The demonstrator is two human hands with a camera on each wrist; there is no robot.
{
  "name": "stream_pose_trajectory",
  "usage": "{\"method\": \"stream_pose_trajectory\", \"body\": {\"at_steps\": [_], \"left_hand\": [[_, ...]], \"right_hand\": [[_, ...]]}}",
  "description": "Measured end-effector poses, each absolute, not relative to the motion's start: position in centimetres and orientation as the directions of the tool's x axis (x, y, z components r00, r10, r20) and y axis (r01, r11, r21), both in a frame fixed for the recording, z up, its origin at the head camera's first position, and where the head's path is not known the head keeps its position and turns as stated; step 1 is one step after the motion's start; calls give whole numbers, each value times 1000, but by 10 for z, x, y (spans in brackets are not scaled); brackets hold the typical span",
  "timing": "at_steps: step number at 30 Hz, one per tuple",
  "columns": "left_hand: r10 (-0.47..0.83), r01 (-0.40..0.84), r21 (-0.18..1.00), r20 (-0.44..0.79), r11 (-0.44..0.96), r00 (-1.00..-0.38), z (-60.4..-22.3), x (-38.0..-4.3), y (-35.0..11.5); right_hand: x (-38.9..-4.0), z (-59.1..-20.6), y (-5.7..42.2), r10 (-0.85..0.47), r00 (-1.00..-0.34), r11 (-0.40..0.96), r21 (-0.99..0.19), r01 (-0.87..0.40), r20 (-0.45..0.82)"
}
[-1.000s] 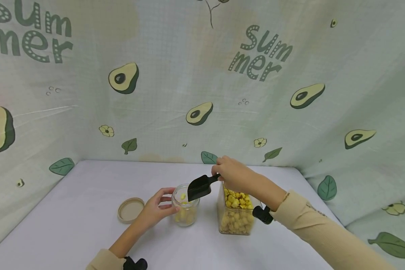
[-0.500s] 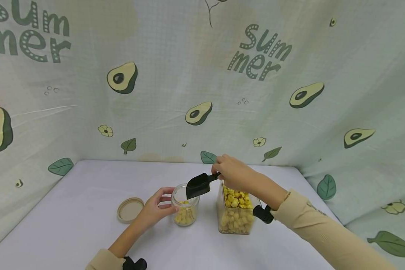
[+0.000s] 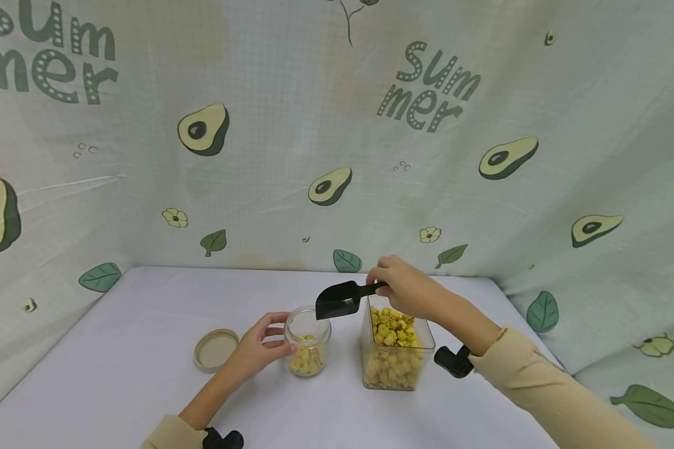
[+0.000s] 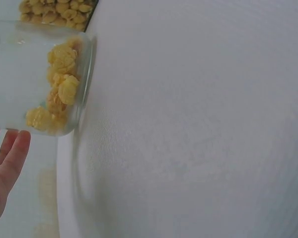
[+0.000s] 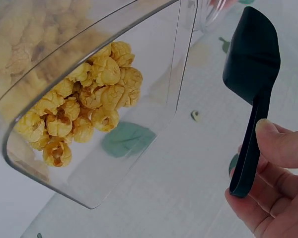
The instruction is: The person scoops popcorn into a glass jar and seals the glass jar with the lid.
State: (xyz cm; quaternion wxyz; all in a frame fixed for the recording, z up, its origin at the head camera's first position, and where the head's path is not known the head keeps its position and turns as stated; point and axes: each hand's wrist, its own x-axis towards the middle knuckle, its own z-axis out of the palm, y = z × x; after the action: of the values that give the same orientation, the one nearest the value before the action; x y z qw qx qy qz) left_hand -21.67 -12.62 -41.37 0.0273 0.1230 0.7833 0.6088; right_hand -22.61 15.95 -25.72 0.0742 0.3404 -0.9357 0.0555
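Note:
My left hand (image 3: pixel 260 347) steadies a clear glass jar (image 3: pixel 319 342) from its left side, thumb in front and fingers behind. Yellow popcorn (image 4: pixel 63 59) covers the bottom of the jar, as the left wrist view shows. Pinched by its handle in my right hand (image 3: pixel 409 288) is a black scoop (image 3: pixel 338 300). Its bowl hangs beside the jar's upper right rim, and no popcorn shows in it. Below my right hand stands a clear square container (image 3: pixel 366 349) holding more popcorn (image 5: pixel 89 96). In the right wrist view thumb and fingers (image 5: pixel 283 146) grip the scoop handle.
A round lid (image 3: pixel 198 353) with a tan rim lies flat on the white table (image 3: pixel 118 374), left of the jar. Behind the table hangs a cloth (image 3: pixel 258 187) printed with avocados and leaves. Each wrist wears a black camera (image 3: pixel 454 362).
Popcorn dropping from the scoop one second ago now lies in the jar. My right hand has moved a little right, bringing the scoop up and nearer level. The left hand stays on the jar.

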Motion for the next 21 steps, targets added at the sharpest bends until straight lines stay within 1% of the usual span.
{"method": "stream_pose_trajectory", "body": {"at_steps": [4, 8, 21], "left_hand": [[230, 163, 960, 109, 229, -967, -414, -217, -125], [226, 158, 962, 107, 221, -968, -413, -216, -126], [233, 138, 969, 88, 207, -968, -411, -214, -127]], "right_hand": [[-225, -258, 170, -625, -748, 751, -88, -654, 223], [-221, -259, 179, -603, -755, 756, -116, -644, 256], [-207, -263, 203, -564, -742, 753, -144, -642, 362]]}}
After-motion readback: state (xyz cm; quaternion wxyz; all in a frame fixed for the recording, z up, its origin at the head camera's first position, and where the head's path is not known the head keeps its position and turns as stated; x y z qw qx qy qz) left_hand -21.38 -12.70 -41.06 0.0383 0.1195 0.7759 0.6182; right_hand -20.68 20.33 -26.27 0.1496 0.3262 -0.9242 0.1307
